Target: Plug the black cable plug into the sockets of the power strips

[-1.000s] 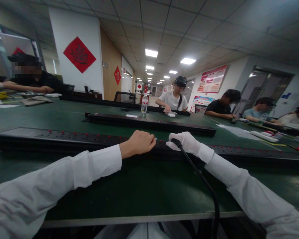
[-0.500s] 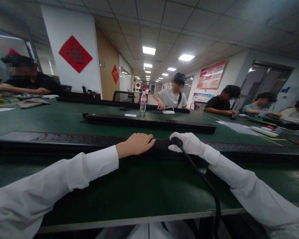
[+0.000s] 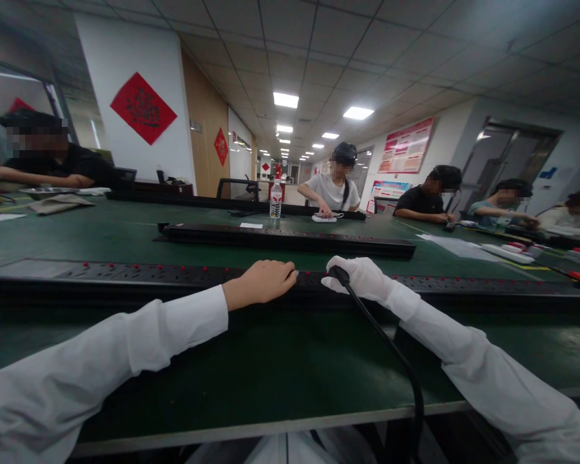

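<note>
A long black power strip (image 3: 145, 274) with a row of red dots lies across the green table in front of me. My left hand (image 3: 263, 281), bare, rests on its top, fingers stretched to the right, holding nothing that I can see. White-gloved, my right hand (image 3: 360, 278) grips a black plug (image 3: 339, 276) over the strip, a short way right of the left hand. From the plug, a thick black cable (image 3: 391, 351) runs down over the table's near edge. The plug's front is hidden, so I cannot tell whether it sits in a socket.
Behind lies a second black strip (image 3: 290, 240), with another long dark strip (image 3: 188, 201) farther back. A water bottle (image 3: 275, 201) stands near it. Across the table a person (image 3: 336, 187) handles a white object. Others sit left and right. Paper sheets (image 3: 457, 247) lie at right.
My view has shifted slightly. My right hand keeps hold of the plug, its lower fingers a little more extended to the left. The left hand stays on the strip.
</note>
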`<state>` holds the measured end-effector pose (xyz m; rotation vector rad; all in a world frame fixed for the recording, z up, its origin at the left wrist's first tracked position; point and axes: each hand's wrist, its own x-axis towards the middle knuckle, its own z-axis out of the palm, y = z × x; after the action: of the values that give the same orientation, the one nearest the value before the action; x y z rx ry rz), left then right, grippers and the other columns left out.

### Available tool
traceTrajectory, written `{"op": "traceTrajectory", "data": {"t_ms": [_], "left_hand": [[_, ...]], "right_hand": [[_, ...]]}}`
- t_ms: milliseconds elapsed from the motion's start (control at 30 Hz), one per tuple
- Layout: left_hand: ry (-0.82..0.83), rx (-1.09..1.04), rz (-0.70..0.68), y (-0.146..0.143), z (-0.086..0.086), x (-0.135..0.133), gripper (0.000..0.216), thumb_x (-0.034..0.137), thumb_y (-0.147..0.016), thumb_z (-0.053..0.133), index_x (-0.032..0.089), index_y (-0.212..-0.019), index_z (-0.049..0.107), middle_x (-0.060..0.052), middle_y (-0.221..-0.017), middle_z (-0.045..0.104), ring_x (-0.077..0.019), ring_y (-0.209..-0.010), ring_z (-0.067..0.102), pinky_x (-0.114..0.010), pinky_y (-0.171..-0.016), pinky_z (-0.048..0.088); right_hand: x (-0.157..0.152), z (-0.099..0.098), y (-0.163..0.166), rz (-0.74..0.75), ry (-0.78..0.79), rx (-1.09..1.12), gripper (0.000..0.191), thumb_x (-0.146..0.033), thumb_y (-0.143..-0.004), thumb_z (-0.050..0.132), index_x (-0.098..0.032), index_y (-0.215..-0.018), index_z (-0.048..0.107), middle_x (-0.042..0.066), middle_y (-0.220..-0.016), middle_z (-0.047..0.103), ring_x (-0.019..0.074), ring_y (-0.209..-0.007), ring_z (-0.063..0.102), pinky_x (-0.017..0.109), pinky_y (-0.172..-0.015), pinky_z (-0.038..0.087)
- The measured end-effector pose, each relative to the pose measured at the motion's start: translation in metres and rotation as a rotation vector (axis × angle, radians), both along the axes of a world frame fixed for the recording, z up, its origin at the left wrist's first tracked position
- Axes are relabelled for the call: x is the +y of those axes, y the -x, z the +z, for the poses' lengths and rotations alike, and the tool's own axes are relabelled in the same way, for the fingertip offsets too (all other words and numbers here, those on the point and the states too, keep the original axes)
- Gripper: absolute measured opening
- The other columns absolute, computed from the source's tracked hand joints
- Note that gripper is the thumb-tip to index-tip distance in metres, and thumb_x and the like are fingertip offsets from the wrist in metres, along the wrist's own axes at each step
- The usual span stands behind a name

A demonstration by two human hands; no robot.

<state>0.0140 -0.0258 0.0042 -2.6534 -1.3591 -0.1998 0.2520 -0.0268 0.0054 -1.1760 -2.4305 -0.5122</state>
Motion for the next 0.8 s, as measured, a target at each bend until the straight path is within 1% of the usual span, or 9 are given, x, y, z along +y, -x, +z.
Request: {"op": "traceTrajectory", "data": {"t_ms": [133, 267, 367, 467, 533, 667, 800], "left_hand": [[0.015, 0.004, 0.005, 0.000, 0.000, 0.000, 0.041, 0.040, -0.090, 0.021, 0.018, -0.106, 0.051, -0.010, -0.095, 0.065, -0.0224, -0.084, 0.062, -0.032, -0.070, 0.044], [0.016, 0.004, 0.003, 0.000, -0.001, 0.002, 0.041, 0.040, -0.090, 0.021, 0.017, -0.105, 0.052, -0.010, -0.095, 0.065, -0.0230, -0.085, 0.062, -0.033, -0.071, 0.044], [-0.009, 0.003, 0.000, 0.000, -0.002, 0.002, 0.041, 0.040, -0.090, 0.021, 0.017, -0.104, 0.052, -0.010, -0.095, 0.065, -0.0244, -0.085, 0.062, -0.035, -0.071, 0.044], [-0.014, -0.005, -0.011, 0.000, -0.002, 0.001, 0.040, 0.039, -0.090, 0.022, 0.018, -0.104, 0.052, -0.010, -0.095, 0.065, -0.0236, -0.084, 0.062, -0.034, -0.071, 0.044], [-0.012, -0.008, -0.006, 0.000, -0.002, 0.001, 0.040, 0.039, -0.090, 0.022, 0.018, -0.105, 0.052, -0.009, -0.095, 0.065, -0.0231, -0.084, 0.062, -0.033, -0.071, 0.043], [-0.017, -0.014, -0.014, 0.001, -0.003, 0.003, 0.040, 0.040, -0.090, 0.021, 0.018, -0.103, 0.052, -0.009, -0.094, 0.065, -0.0231, -0.082, 0.062, -0.033, -0.069, 0.044], [-0.022, -0.023, -0.030, 0.001, -0.004, 0.005, 0.041, 0.041, -0.090, 0.021, 0.018, -0.103, 0.052, -0.009, -0.093, 0.065, -0.0232, -0.081, 0.062, -0.033, -0.067, 0.044]], "right_hand": [[0.001, 0.002, 0.002, 0.025, 0.043, 0.018, 0.033, -0.053, -0.077, 0.046, -0.022, -0.083, 0.054, -0.003, -0.058, 0.057, 0.0084, -0.050, 0.049, 0.019, -0.048, 0.027], [0.003, 0.004, 0.002, 0.080, 0.095, 0.038, 0.029, -0.049, -0.077, 0.048, -0.022, -0.083, 0.055, -0.003, -0.061, 0.057, 0.0078, -0.052, 0.049, 0.018, -0.050, 0.031], [0.004, 0.005, 0.001, 0.172, 0.142, 0.066, 0.026, -0.044, -0.078, 0.049, -0.021, -0.088, 0.057, -0.001, -0.069, 0.060, 0.0084, -0.059, 0.052, 0.018, -0.056, 0.036], [0.005, 0.006, 0.001, 0.273, 0.182, 0.109, 0.025, -0.039, -0.078, 0.051, -0.021, -0.094, 0.059, 0.001, -0.081, 0.062, 0.0101, -0.069, 0.055, 0.020, -0.064, 0.040], [0.005, 0.006, 0.002, 0.305, 0.208, 0.138, 0.025, -0.037, -0.078, 0.052, -0.022, -0.096, 0.060, 0.001, -0.084, 0.063, 0.0109, -0.073, 0.056, 0.021, -0.067, 0.042], [0.007, 0.005, 0.002, 0.343, 0.254, 0.184, 0.024, -0.034, -0.078, 0.053, -0.022, -0.097, 0.061, 0.001, -0.084, 0.062, 0.0109, -0.074, 0.056, 0.022, -0.071, 0.043], [0.010, 0.005, 0.002, 0.409, 0.255, 0.186, 0.023, -0.031, -0.077, 0.054, -0.020, -0.096, 0.061, 0.002, -0.082, 0.058, 0.0106, -0.073, 0.054, 0.023, -0.071, 0.043]]}}
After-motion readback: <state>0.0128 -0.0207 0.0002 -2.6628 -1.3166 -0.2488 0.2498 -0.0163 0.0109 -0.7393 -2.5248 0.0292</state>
